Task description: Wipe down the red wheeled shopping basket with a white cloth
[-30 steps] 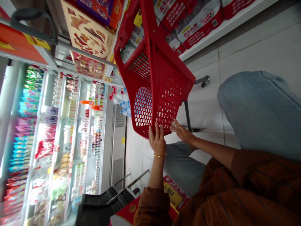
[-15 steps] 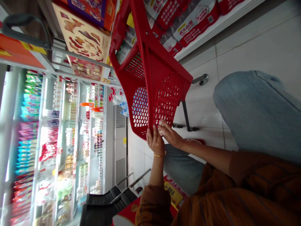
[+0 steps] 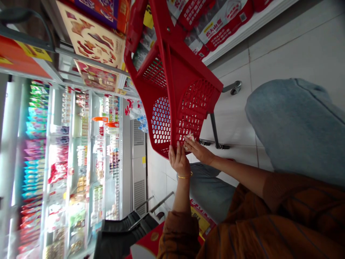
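A red plastic shopping trolley basket (image 3: 185, 104) with hexagonal mesh walls fills the upper middle of the view. My left hand (image 3: 180, 162), with a gold bangle (image 3: 184, 176) on its wrist, rests against the basket's lower corner, fingers spread along the mesh. My right hand (image 3: 198, 150) sits just beside it, pinching a small white packet (image 3: 189, 138) against the outside of the mesh. What the packet is cannot be read. Part of it is hidden by my fingers.
A refrigerated display case (image 3: 81, 154) with packaged goods runs along the left. Cases of bottled water (image 3: 223, 21) stand at the top. The trolley's metal legs and a castor wheel (image 3: 235, 87) rest on white floor tiles (image 3: 275, 54). My denim-covered knee (image 3: 293, 129) lies to the right.
My right hand has moved the small packet closer to the basket's mesh. The left hand stays on the corner, and the view has shifted slightly.
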Demonstrator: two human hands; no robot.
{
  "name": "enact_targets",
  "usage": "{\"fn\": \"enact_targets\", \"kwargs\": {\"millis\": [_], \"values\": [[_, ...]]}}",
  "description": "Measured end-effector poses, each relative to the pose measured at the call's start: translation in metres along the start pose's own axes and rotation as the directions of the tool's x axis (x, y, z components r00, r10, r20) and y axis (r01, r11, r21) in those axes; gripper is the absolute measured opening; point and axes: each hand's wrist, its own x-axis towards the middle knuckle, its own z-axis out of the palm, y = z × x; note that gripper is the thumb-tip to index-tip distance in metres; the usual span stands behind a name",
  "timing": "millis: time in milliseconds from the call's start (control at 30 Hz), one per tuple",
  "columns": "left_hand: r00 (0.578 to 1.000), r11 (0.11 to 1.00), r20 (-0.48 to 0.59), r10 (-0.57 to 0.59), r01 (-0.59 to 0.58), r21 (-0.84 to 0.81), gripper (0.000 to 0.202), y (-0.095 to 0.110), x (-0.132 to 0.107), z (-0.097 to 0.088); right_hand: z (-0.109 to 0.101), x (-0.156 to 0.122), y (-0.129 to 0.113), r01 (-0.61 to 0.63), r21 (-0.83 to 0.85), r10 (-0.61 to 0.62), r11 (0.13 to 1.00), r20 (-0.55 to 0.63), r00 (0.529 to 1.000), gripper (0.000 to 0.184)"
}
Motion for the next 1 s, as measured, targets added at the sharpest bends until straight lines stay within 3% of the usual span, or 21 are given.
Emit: {"fn": "enact_targets", "kwargs": {"millis": [167,367,633,733,900,1000], "values": [[0.999,0.997,-0.021,0.045,-0.044,0.06,0.034,-0.002,0.001,-0.001,0.007,-0.021,0.017,-0.061,-0.021,0.061,0.998,0.009,0.998,0.062],[0.995,0.985,-0.032,0.095,-0.089,0.148,0.035,-0.005,0.003,0.0,0.01,-0.035,0.029,-0.104,0.044,0.107,0.994,-0.063,0.992,0.053],[0.993,0.985,-0.055,0.103,-0.094,0.144,0.034,-0.002,0.004,0.001,-0.013,0.02,0.013,-0.051,0.077,0.07,0.996,-0.27,0.96,0.034],[0.994,0.989,-0.055,0.091,-0.084,0.124,0.034,0.003,0.005,0.0,-0.026,0.038,0.015,-0.05,0.051,0.061,0.997,-0.261,0.963,0.025],[0.997,0.993,-0.034,0.067,-0.064,0.099,0.034,0.013,0.006,-0.002,-0.034,0.044,0.018,-0.123,-0.037,0.105,0.992,-0.319,0.942,0.017],[0.995,0.99,-0.052,0.08,-0.073,0.12,0.033,0.021,0.007,-0.003,-0.031,0.038,0.015,-0.146,0.014,0.142,0.989,-0.324,0.935,0.028]]}}
